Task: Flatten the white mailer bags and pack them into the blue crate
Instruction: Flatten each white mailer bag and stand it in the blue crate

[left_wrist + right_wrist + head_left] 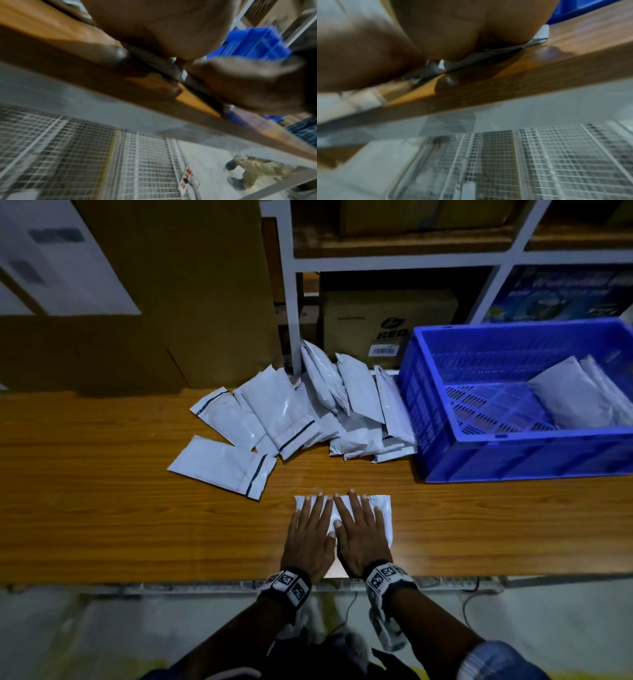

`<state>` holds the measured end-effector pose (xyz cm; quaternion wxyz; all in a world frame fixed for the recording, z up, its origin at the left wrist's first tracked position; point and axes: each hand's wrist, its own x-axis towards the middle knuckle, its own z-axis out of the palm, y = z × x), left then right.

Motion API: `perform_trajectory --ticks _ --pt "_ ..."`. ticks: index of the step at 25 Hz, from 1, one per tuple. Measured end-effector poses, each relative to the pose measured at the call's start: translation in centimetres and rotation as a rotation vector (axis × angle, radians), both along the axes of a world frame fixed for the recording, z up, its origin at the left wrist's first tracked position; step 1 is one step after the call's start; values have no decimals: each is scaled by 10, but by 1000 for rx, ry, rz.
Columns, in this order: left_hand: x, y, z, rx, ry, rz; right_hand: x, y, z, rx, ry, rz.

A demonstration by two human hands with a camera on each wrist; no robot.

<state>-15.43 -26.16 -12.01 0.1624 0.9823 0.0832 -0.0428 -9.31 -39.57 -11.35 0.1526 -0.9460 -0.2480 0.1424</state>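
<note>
A white mailer bag [383, 510] lies flat near the front edge of the wooden table [102, 508]. Both hands press down on it side by side with straight, spread fingers: my left hand [310, 529] on its left half, my right hand [359, 525] on its right half. In the right wrist view the palm sits on the bag's thin edge [539, 36]. A pile of several white mailer bags [308, 412] lies behind, leaning on the blue crate [513, 453] at the right. The crate [254, 40] holds a couple of mailer bags [575, 398] at its right side.
Large cardboard boxes [154, 302] stand at the back left. A white metal shelf rack [291, 285] with boxes rises behind the pile and crate. Wire mesh panels [85, 155] lie on the floor below the table, and a person's legs [248, 170] show there.
</note>
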Motion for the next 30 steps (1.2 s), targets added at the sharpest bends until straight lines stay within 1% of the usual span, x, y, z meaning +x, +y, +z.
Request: perform_trajectory --ticks 4,7,9,10,11,12,13,15,16,19,21,25,29,30 --pt "10 -2 11 12 -24 34 3 3 2 -27 -8 -14" --pt "17 -3 11 69 -37 8 9 2 1 -38 68 7" --pt "14 -3 4 68 -35 -5 17 -3 2 -69 128 75" --pt "12 -2 1 67 -20 -12 20 -7 3 -40 168 106" --pt "9 -3 -3 61 -2 -14 21 -12 6 37 214 99" --pt "8 -3 -5 61 0 -8 21 -17 10 126 222 75" --pt "7 -4 -5 62 -4 -1 20 -20 14 180 179 42" --pt "6 -6 -4 39 1 9 13 -23 17 116 15 2" --pt "6 -6 -4 27 2 7 9 -21 17 71 -24 -1" --pt "5 -2 -3 18 -6 -3 0 -15 6 20 23 6" --pt "5 -1 -2 21 -9 -14 0 -15 0 8 14 1" --pt "10 -2 3 28 -23 -12 1 -12 1 -26 15 -18" --pt "16 -9 12 106 -44 -3 9 -12 2 -61 123 5" --pt "16 -11 11 118 -51 1 12 -13 3 -86 137 40"
